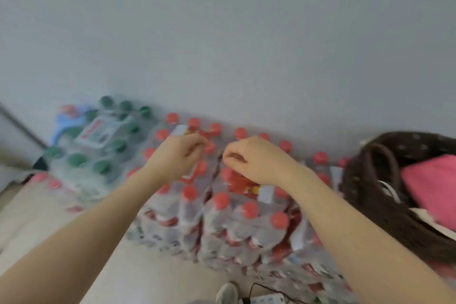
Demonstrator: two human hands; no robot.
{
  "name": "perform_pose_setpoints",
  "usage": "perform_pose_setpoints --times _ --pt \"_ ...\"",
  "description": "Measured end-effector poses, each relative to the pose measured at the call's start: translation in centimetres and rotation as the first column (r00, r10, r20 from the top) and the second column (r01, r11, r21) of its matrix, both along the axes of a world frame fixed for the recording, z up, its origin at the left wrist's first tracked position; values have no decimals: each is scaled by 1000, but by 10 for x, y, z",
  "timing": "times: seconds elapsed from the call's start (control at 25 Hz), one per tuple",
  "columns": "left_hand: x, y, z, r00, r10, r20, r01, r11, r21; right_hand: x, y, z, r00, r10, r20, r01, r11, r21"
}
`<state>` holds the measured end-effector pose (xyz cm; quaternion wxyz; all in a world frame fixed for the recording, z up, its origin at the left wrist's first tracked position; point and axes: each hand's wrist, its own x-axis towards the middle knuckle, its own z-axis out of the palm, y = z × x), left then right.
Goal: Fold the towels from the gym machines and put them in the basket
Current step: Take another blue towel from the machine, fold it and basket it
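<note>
A dark brown woven basket (370,180) stands at the right edge, with a pink towel (434,185) lying inside it. My left hand (176,153) and my right hand (254,158) are held out side by side above shrink-wrapped packs of bottles, left of the basket. Both hands have their fingers curled in, and nothing shows in either of them. The picture is blurred. No towel is in my hands.
Packs of red-capped water bottles (222,217) cover the floor along a pale grey wall (222,32). A pack of green-capped bottles (98,145) sits on top at the left. My shoe (228,294) and a white power strip (266,300) are at the bottom.
</note>
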<state>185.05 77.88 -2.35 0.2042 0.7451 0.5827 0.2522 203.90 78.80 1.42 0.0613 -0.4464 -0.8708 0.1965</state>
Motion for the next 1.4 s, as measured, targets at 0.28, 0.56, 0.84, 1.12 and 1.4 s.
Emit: perform_pose_setpoints --times 0.28,0.56,0.84,1.12,1.4 --pt "-207 -177 -28 879 475 -49 -476 866 -151 -215 -77 -41 895 437 92 -420 894 -155" --pt "-352 -417 -56 605 769 -204 -788 544 -289 -442 -250 -81 553 812 186 -774 584 -246" --pt "-444 -599 -71 200 970 -135 -924 141 -357 -608 -400 -93 374 926 55 -874 372 -314" --pt "-555 -742 -78 -178 981 -75 -923 -193 -334 -785 -526 -104 97 989 111 -959 123 -256" --pt "-717 -860 -50 -317 945 -87 -886 -327 -328 -989 -667 -87 -41 995 91 -982 -24 -188"
